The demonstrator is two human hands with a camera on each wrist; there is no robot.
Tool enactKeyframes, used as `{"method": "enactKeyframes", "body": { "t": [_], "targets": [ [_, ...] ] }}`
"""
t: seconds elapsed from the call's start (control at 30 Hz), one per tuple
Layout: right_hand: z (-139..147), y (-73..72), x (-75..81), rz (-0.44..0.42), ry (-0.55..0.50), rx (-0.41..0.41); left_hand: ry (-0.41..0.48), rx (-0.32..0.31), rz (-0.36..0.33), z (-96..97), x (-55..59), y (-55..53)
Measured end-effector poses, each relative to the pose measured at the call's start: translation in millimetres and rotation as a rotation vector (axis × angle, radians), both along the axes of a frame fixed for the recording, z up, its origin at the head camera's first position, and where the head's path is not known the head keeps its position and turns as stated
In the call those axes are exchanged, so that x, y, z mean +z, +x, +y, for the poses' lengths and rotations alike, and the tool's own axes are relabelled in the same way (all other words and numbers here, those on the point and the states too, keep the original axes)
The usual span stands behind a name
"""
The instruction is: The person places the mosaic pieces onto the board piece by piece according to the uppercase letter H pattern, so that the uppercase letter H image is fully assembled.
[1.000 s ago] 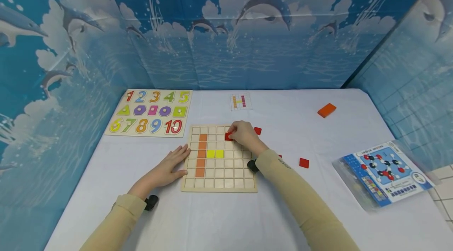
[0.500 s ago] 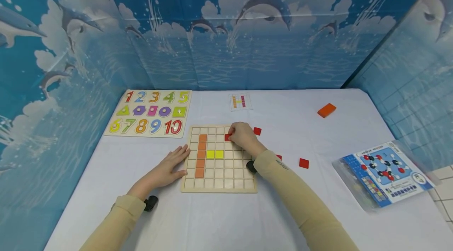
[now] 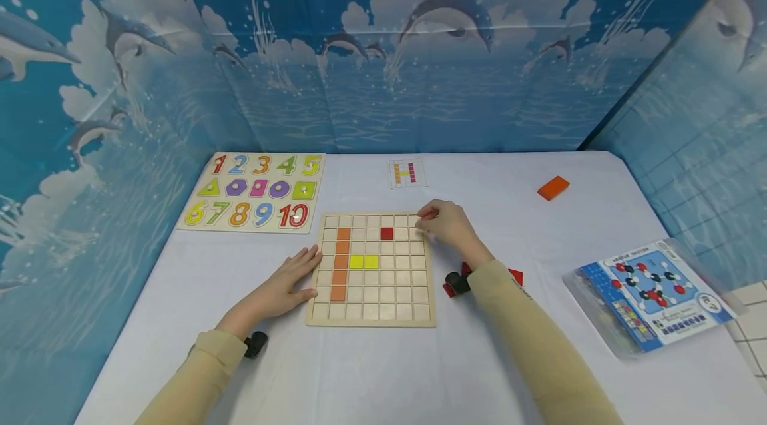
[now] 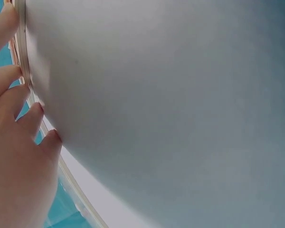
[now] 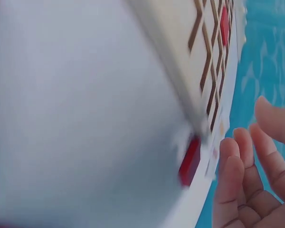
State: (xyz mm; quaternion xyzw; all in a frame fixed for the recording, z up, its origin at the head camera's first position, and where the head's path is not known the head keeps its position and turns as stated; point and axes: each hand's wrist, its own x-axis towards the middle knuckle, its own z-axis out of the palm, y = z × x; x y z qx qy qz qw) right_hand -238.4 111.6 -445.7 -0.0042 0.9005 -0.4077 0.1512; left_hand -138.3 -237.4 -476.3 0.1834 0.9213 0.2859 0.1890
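A wooden grid board (image 3: 371, 312) lies on the table in the head view. On it are a column of several orange tiles (image 3: 340, 277), two yellow tiles (image 3: 364, 262) side by side and one red tile (image 3: 387, 233). My left hand (image 3: 281, 285) rests with spread fingers at the board's left edge; the left wrist view shows its fingertips along that edge. Over the board's far right corner hovers my right hand (image 3: 449, 225), fingers loosely bent and holding nothing. Close to that corner, a loose red tile (image 5: 190, 161) shows in the right wrist view; the hand hides it from the head view.
More red tiles (image 3: 448, 290) lie right of the board, partly covered by the right wrist. A pattern card (image 3: 408, 173) and number puzzle (image 3: 252, 192) lie at the back. An orange block (image 3: 553, 188) and a bagged kit (image 3: 656, 295) are on the right.
My right hand has let go of the red tile, which stays in its grid square, and has moved right to the board's far right corner. The left hand has not moved.
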Motion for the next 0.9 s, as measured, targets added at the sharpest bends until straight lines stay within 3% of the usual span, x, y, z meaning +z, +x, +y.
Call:
{"method": "enactKeyframes", "body": {
  "t": [0.4, 0.9],
  "targets": [
    [36.1, -9.5, -0.6, -0.071, -0.05, -0.09, 0.013, 0.003, 0.0, -1.5, -2.1, -0.1],
    [38.4, -14.0, -12.1, -0.127, -0.1, -0.094, 0.002, -0.004, 0.016, -2.0, -2.9, -0.4]
  ]
}}
